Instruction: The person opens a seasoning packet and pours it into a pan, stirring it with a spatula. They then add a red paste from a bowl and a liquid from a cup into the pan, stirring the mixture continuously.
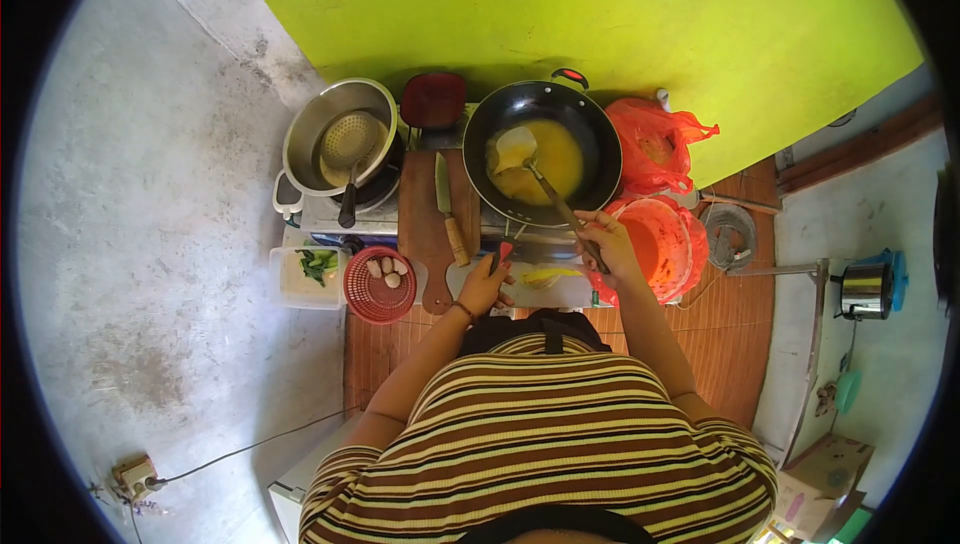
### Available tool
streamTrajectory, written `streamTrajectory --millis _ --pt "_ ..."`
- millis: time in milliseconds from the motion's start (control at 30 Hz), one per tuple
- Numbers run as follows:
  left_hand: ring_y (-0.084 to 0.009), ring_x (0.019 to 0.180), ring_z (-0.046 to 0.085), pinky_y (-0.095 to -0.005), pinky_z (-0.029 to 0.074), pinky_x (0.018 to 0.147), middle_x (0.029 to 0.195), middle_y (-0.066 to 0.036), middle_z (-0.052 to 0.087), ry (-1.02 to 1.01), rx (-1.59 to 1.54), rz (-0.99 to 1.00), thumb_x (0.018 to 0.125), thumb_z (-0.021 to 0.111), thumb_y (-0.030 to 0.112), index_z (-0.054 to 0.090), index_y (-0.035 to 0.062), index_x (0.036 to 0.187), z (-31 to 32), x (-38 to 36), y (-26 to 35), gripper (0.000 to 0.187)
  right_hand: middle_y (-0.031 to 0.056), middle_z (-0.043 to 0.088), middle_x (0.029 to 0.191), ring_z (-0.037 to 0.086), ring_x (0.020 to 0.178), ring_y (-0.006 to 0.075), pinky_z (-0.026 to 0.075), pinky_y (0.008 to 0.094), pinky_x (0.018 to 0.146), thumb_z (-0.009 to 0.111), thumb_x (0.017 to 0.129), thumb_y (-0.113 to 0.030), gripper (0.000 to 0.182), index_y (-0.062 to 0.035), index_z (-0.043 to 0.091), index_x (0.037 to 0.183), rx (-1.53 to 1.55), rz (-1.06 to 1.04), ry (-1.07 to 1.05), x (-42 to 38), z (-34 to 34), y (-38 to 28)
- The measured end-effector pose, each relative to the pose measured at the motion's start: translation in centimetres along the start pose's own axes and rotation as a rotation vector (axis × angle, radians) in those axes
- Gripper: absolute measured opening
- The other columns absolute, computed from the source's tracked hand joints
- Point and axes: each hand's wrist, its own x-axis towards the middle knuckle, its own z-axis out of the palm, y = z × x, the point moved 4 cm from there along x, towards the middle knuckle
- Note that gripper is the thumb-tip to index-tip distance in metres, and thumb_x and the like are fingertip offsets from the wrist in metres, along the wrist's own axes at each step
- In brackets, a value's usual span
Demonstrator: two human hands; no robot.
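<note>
A black wok with yellow liquid in its bottom sits on the stove. My right hand is closed around the handle of a spatula, whose broad blade dips into the liquid at the wok's left side. My left hand grips the wok's black and red handle at the near side. Just left of the wok, a knife lies on a wooden cutting board, its blade pointing away from me.
Left of the board stands a steel pot with a perforated ladle in it. Nearer are a red basket of pale pieces and a white tray with greens. A red bag and a red-lined bucket flank the wok's right.
</note>
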Motion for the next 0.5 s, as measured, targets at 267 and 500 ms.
streamTrajectory --millis 267,500 --pt "-0.0153 0.046 0.060 -0.0228 0.044 0.037 0.087 -0.009 0.063 0.022 0.022 0.018 0.096 0.048 0.027 0.043 0.0050 0.119 0.0 0.0 0.0 0.032 0.0070 0.057 0.059 0.049 0.037 0.0127 0.035 0.0263 0.034 0.056 0.083 -0.002 0.034 -0.0048 0.053 0.116 -0.581 -0.341 0.239 2.9 -2.1 -1.3" --pt "-0.0140 0.046 0.060 -0.0223 0.042 0.036 0.087 -0.009 0.062 0.026 0.130 0.046 0.096 0.049 0.028 0.043 0.0058 0.120 -0.2 0.5 -0.3 0.033 0.0083 0.057 0.056 0.052 0.040 0.0152 0.041 0.0288 0.039 0.055 0.084 -0.004 0.033 -0.0046 0.053 0.117 -0.530 -0.197 0.249 5.5 -1.8 -1.6"
